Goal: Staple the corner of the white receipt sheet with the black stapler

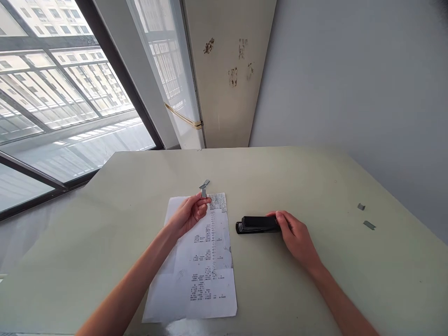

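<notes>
A printed sheet of paper [206, 261] lies on the pale green table [297, 177] in front of me. Above its top edge, my left hand [191, 213] is raised slightly and pinches a short strip of grey staples [204, 187] between thumb and fingers. To the right of the sheet lies a black stapler [257, 224], lengthwise left to right. My right hand [296, 233] rests on the stapler's right end, fingers curled over it.
Two small grey staple pieces [361, 206] [368, 225] lie at the table's right side. A grey wall runs behind and to the right. A large window with a dark frame [115, 70] stands at the left, beside a stained pillar [227, 70].
</notes>
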The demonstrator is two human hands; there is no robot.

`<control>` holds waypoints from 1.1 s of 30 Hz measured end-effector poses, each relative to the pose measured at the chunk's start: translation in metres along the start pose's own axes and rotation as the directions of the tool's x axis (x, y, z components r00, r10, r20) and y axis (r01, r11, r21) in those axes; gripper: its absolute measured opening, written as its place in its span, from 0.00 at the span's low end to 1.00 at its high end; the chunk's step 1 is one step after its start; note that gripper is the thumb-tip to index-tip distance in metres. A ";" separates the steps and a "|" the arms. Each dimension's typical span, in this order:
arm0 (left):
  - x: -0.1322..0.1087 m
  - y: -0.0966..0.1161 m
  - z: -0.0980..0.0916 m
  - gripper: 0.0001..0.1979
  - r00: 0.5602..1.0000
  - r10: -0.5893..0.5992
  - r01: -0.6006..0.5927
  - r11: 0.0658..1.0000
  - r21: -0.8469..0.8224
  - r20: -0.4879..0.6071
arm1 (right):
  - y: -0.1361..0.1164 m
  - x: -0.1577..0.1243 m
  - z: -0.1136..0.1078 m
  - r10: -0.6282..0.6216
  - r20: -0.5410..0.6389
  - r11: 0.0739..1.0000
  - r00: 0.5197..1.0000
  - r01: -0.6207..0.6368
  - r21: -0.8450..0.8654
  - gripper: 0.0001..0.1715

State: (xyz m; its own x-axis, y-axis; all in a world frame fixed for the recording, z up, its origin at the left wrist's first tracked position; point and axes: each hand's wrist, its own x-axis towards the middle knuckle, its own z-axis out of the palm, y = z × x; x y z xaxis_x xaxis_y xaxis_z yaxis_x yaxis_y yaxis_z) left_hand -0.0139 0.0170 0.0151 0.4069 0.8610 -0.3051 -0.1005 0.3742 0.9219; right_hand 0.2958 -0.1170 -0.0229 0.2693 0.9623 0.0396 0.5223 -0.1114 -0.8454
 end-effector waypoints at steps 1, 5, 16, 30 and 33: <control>-0.001 -0.001 -0.001 0.15 1.000 -0.009 0.009 1.000 -0.021 0.002 | 0.000 0.000 0.000 -0.002 -0.003 1.000 1.000 0.002 -0.005 0.32; -0.002 0.002 -0.003 0.11 1.000 -0.022 0.022 0.994 -0.111 0.003 | -0.002 -0.002 -0.001 0.020 -0.007 1.000 1.000 -0.020 -0.017 0.32; -0.009 -0.005 -0.001 0.08 0.988 -0.101 0.131 0.946 -0.295 0.113 | 0.001 -0.005 0.000 0.057 -0.004 0.998 0.998 -0.057 0.013 0.32; -0.018 -0.005 -0.006 0.12 0.998 0.052 -0.054 0.991 -0.119 -0.024 | -0.005 -0.009 0.000 0.141 -0.001 0.980 0.990 -0.139 0.140 0.27; -0.021 -0.005 -0.003 0.14 0.990 0.107 -0.093 0.985 0.143 -0.089 | -0.004 -0.007 0.000 0.115 0.020 0.985 0.993 -0.117 0.124 0.27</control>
State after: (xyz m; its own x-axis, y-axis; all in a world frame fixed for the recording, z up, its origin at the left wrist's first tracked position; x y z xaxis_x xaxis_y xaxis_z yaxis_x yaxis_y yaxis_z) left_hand -0.0248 -0.0021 0.0161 0.3113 0.9233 -0.2250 -0.0067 0.2389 0.9710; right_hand 0.2919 -0.1237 -0.0198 0.3114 0.9478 -0.0684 0.3829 -0.1910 -0.9038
